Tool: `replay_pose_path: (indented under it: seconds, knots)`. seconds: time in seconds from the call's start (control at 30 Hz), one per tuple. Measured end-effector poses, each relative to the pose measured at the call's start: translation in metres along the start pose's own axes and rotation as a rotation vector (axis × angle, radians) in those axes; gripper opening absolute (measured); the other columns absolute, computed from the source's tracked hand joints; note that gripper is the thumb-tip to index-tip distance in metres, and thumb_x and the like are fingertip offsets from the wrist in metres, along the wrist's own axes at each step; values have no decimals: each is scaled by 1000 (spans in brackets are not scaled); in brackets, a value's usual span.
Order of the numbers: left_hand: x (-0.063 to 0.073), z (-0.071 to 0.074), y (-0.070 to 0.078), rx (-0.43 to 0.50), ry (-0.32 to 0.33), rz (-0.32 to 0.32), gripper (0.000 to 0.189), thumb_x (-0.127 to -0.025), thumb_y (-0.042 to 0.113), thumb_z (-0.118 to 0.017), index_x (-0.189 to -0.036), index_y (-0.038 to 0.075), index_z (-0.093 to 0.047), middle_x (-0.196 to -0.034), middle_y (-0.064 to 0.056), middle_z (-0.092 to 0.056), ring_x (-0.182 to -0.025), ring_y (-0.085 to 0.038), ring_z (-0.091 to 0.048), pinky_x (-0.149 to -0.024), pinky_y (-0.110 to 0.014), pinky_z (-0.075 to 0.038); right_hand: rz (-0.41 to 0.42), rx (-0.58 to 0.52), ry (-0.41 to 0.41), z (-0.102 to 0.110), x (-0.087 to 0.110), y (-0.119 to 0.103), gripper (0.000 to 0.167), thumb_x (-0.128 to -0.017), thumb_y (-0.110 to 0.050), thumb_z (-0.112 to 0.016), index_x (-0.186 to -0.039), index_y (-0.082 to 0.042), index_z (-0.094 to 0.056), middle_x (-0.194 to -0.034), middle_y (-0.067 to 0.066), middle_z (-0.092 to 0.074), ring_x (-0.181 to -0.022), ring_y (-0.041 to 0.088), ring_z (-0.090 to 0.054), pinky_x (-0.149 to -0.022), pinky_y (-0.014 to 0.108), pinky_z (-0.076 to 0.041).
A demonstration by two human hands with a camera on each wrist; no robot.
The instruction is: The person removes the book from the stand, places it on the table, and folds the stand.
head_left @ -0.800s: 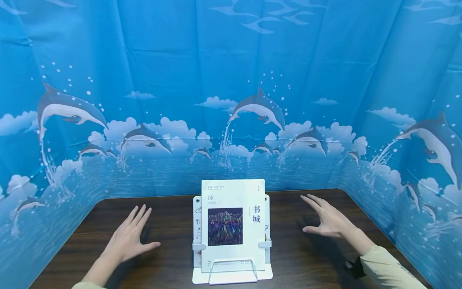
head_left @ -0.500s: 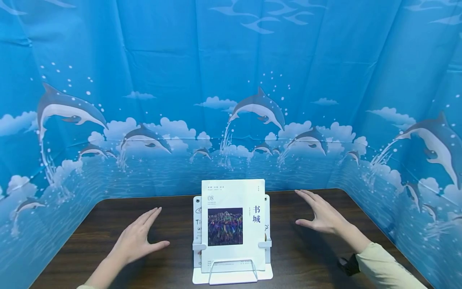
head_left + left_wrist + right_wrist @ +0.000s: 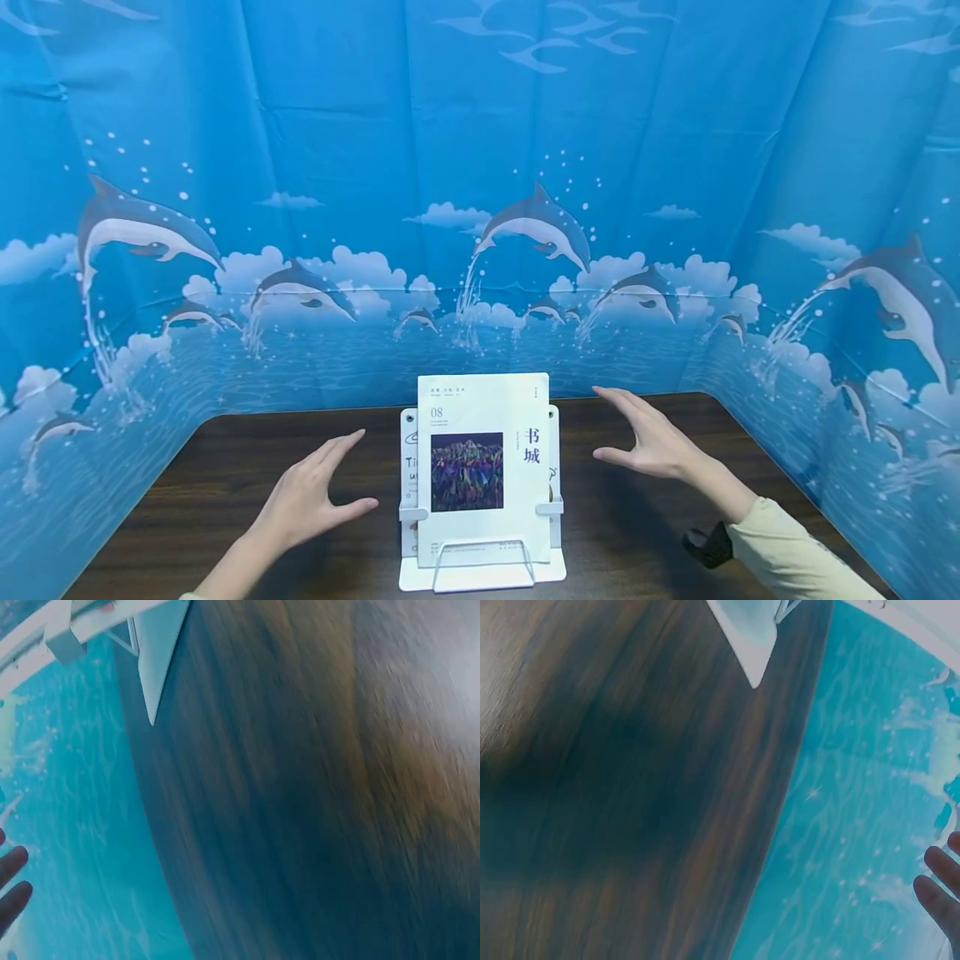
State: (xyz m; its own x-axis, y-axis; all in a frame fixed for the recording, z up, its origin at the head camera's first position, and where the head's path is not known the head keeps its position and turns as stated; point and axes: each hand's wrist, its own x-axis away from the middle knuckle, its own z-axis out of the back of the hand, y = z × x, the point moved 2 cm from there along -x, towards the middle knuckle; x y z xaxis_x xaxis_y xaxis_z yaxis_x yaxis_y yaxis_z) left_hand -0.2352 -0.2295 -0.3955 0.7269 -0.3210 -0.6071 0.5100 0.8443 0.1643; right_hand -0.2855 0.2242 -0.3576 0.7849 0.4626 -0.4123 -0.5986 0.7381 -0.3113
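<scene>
A white-covered book [image 3: 480, 533] with a dark square picture leans upright on a white book stand [image 3: 555, 567]. Side clips and a wire loop at the bottom hold it there. To its left, my left hand [image 3: 303, 500] hovers with thumb and fingers spread apart, holding nothing. On the other side my right hand [image 3: 660, 437] is held up in the same way, fingers extended toward the book and apart from it. The left wrist view catches a pointed corner of the stand [image 3: 157, 667] and a few fingertips [image 3: 13, 900]. In the right wrist view, fingertips [image 3: 937, 896] show at the right edge.
The stand is on a dark wood-grain table [image 3: 180, 500]. Behind and along both sides hangs a blue curtain [image 3: 337, 167] printed with dolphins and clouds. A black strap [image 3: 708, 546] sits at the right wrist, by a pale sleeve [image 3: 787, 542].
Both hands have moved inward toward the book, the left one rightward and the right one leftward. The book and stand have stayed in place.
</scene>
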Motion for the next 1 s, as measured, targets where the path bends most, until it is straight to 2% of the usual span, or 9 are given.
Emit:
replay_pose_path:
  seconds: [0.17, 0.27, 0.4, 0.53, 0.73, 1.0]
  knots:
    - [-4, -3, 11, 83, 73, -33, 88, -60, 49, -79, -133, 16, -44, -113, -3, -59, -96, -21, -60, -71, -40, -52, 30, -73, 22, 1, -7, -12, 80, -74, -45, -69, -139, -15, -34, -137, 9, -42, -119, 31, -45, -89, 55, -40]
    - [-6, -5, 19, 128, 89, -69, 89, -59, 43, -81, -134, 15, -42, -111, 1, -59, -95, -16, -59, -71, -37, -52, 53, -134, 41, 1, -12, -19, 79, -74, -39, -72, -139, -13, -34, -134, 10, -45, -113, 30, -51, -86, 50, -45]
    - [-9, -8, 29, 178, 102, -121, 87, -59, 35, -83, -133, 13, -42, -111, 2, -58, -94, -15, -59, -72, -33, -52, 76, -204, 75, 2, -19, -25, 79, -73, -32, -75, -138, -11, -36, -127, 10, -50, -105, 26, -55, -82, 46, -48]
    - [-11, -10, 41, 242, 131, -139, 84, -57, 27, -84, -130, 10, -45, -111, 0, -58, -91, -16, -59, -69, -31, -53, 78, -258, 108, 4, -25, -31, 76, -72, -27, -76, -136, -11, -38, -123, 8, -53, -100, 22, -55, -79, 43, -50]
    - [-13, -16, 54, 345, 111, -101, 81, -57, 18, -83, -128, 3, -46, -111, -5, -57, -88, -17, -59, -67, -28, -54, 42, -335, 125, 7, -33, -42, 71, -74, -22, -75, -135, -10, -40, -120, 10, -54, -99, 23, -54, -77, 40, -50]
    - [-14, -26, 64, 426, 94, 0, 81, -57, 11, -84, -129, 6, -46, -110, -6, -57, -87, -17, -61, -67, -26, -54, -12, -430, 118, -1, -41, -51, 69, -73, -17, -75, -133, -8, -42, -117, 10, -54, -99, 27, -55, -78, 32, -51]
